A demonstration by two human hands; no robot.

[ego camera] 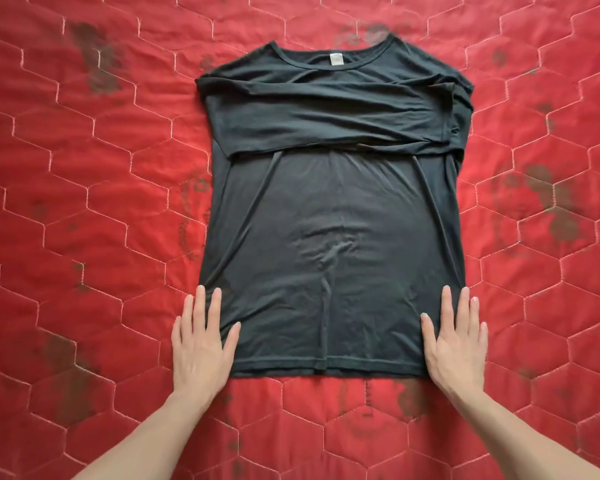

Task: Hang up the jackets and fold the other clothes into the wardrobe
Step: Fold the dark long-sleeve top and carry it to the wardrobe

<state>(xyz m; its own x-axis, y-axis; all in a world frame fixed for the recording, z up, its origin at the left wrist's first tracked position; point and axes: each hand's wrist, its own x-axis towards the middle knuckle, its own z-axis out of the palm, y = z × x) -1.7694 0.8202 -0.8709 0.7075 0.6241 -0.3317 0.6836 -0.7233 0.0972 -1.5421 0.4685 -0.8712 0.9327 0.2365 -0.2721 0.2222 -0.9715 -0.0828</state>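
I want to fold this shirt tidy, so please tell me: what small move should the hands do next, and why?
Probably take a grip on the two bottom corners and lift the hem up toward the collar. The black shirt lies flat on the red quilt, its sleeves already folded across the chest, and the left hand and right hand rest open at the lower side edges, so only the lengthwise fold seems left.

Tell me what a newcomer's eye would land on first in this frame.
A black shirt lies flat at the centre of a red quilted bedspread, its sleeves folded across the chest. The left hand and right hand press flat on its two lower corners, fingers straight.
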